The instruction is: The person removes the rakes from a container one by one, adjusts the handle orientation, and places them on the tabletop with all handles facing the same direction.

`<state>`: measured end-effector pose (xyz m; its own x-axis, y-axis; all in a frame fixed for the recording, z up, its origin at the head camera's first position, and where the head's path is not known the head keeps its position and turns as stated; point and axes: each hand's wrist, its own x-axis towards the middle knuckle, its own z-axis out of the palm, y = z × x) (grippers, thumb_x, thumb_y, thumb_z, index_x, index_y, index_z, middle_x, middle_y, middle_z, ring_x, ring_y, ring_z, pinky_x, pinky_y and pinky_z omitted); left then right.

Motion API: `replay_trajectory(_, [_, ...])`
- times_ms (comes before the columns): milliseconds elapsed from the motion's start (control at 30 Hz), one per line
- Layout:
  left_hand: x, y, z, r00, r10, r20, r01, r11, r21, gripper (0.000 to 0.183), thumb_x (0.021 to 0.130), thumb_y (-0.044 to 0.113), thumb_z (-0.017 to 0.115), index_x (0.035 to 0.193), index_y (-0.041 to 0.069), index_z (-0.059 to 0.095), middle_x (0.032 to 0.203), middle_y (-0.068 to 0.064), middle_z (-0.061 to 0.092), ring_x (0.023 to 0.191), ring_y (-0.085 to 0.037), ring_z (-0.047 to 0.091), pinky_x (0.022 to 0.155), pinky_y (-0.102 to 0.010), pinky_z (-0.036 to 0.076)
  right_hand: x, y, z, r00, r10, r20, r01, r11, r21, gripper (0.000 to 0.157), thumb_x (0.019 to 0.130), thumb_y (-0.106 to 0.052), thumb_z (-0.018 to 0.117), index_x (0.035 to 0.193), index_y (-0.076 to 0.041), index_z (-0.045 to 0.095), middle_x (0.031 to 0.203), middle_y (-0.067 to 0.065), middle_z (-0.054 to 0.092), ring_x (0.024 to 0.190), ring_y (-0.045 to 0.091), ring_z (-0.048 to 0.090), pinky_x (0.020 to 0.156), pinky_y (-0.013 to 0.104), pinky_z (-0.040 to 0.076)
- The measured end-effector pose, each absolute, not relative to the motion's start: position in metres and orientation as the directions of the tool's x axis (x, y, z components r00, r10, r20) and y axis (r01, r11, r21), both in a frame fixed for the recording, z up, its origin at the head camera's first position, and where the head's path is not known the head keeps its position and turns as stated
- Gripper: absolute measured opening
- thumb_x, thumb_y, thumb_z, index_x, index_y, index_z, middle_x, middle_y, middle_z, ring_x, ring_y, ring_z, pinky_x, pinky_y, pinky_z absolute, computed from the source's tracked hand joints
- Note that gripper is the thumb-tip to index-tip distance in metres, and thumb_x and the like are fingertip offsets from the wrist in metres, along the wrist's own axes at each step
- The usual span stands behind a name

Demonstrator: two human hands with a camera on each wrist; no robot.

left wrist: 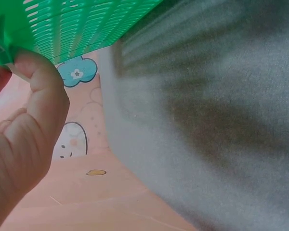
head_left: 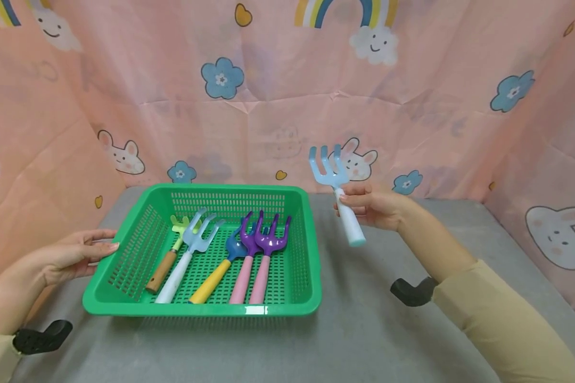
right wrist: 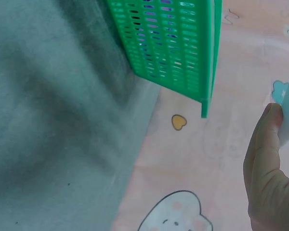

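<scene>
A green plastic basket (head_left: 313, 266) stands on the grey table, and my left hand (head_left: 74, 255) pinches its left rim between thumb and fingers. Up close in the left wrist view, the thumb presses the basket's rim (left wrist: 5, 53). To the right of the basket, my right hand (head_left: 376, 207) holds a pale blue hand rake (head_left: 348, 215) by its handle, tines up, above the table. Inside the basket lie a small green rake with a wooden handle (head_left: 162, 272), another pale blue rake (head_left: 179, 271), a blue rake with a yellow handle (head_left: 211, 282), and two purple rakes with pink handles (head_left: 260, 279).
The grey table (head_left: 364, 330) runs back to a pink cloth (head_left: 278, 133) printed with rabbits, flowers and rainbows, which also hangs at both sides. A black strap piece (head_left: 414, 292) sticks out at the right wrist, and a similar black piece (head_left: 43, 338) at the left.
</scene>
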<state>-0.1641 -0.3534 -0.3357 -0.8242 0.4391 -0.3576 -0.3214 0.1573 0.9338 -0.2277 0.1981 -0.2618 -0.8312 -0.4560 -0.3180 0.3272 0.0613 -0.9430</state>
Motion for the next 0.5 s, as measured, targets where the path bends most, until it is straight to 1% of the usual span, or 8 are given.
replay_trajectory(33, [-0.164,-0.353,-0.335,-0.824,0.438,-0.358,-0.32,0.162,0.934,0.057,0.1,0.009,0.044,0.138,-0.011,0.007,0.104,0.005,0.063,0.095,-0.013,0.063,0.081,-0.036,0.054,-0.228,0.199,-0.263,-0.83,-0.458,-0.318,0.324,0.068,-0.944,0.019,0.095,-0.007,0.053,0.09,-0.016,0.069,0.096,0.005,0.061,0.089,0.02,0.061,0.079,0.031,0.052])
replay_trajectory(67, [-0.163,-0.353,-0.335,-0.826,0.434,-0.361,-0.318,0.172,0.933,0.06,0.1,0.01,0.044,0.139,-0.013,0.004,0.104,0.006,0.063,0.095,-0.012,0.063,0.081,-0.035,0.054,-0.227,0.2,-0.265,-0.829,-0.46,-0.319,0.324,0.071,-0.944,0.019,0.095,-0.007,0.053,0.09,-0.016,0.069,0.096,0.005,0.061,0.089,0.02,0.061,0.079,0.031,0.052])
replay_trajectory(167, [-0.162,-0.352,-0.336,-0.827,0.428,-0.364,-0.312,0.189,0.931,0.073,0.1,0.01,0.044,0.136,-0.018,-0.012,0.105,0.009,0.062,0.095,-0.011,0.063,0.081,-0.034,0.054,-0.227,0.203,-0.269,-0.828,-0.458,-0.324,0.326,0.078,-0.942,0.019,0.095,-0.007,0.052,0.089,-0.016,0.069,0.095,0.005,0.061,0.089,0.02,0.06,0.079,0.031,0.052])
replay_trajectory(300, [-0.162,-0.349,-0.339,-0.824,0.445,-0.35,-0.314,0.154,0.937,0.071,0.1,0.009,0.043,0.135,-0.019,-0.012,0.105,0.008,0.062,0.095,-0.011,0.062,0.081,-0.033,0.054,-0.226,0.206,-0.275,-0.827,-0.444,-0.345,0.349,0.075,-0.934,0.018,0.095,-0.007,0.053,0.087,-0.014,0.067,0.093,0.004,0.062,0.087,0.019,0.061,0.079,0.031,0.052])
replay_trajectory(400, [-0.163,-0.347,-0.339,-0.823,0.451,-0.344,-0.31,0.152,0.939,0.072,0.1,0.008,0.042,0.135,-0.019,-0.014,0.105,0.008,0.061,0.095,-0.01,0.062,0.081,-0.033,0.054,-0.225,0.209,-0.279,-0.821,-0.439,-0.366,0.373,0.075,-0.925,0.011,0.095,-0.008,0.054,0.092,-0.013,0.065,0.093,0.004,0.063,0.087,0.018,0.062,0.079,0.031,0.052])
replay_trajectory(433, [-0.163,-0.346,-0.339,-0.825,0.448,-0.343,-0.309,0.15,0.939,0.072,0.1,0.008,0.043,0.135,-0.019,-0.013,0.105,0.008,0.061,0.095,-0.01,0.062,0.081,-0.032,0.054,-0.225,0.21,-0.281,-0.82,-0.438,-0.369,0.377,0.072,-0.924,0.01,0.094,-0.008,0.055,0.094,-0.012,0.064,0.093,0.005,0.063,0.087,0.019,0.062,0.08,0.03,0.052])
replay_trajectory(467, [-0.163,-0.346,-0.339,-0.826,0.446,-0.343,-0.311,0.146,0.939,0.069,0.1,0.009,0.043,0.135,-0.02,-0.009,0.104,0.008,0.061,0.095,-0.01,0.062,0.081,-0.032,0.054,-0.224,0.211,-0.282,-0.82,-0.435,-0.372,0.378,0.076,-0.923,0.008,0.094,-0.009,0.055,0.098,-0.01,0.061,0.093,0.004,0.064,0.088,0.018,0.062,0.08,0.03,0.051])
replay_trajectory(500, [-0.164,-0.346,-0.34,-0.827,0.447,-0.341,-0.316,0.132,0.94,0.061,0.1,0.008,0.043,0.137,-0.017,0.003,0.104,0.007,0.062,0.095,-0.011,0.062,0.081,-0.032,0.054,-0.223,0.212,-0.283,-0.819,-0.435,-0.375,0.379,0.08,-0.922,0.009,0.094,-0.009,0.055,0.103,-0.008,0.059,0.093,0.004,0.064,0.088,0.018,0.062,0.08,0.03,0.051])
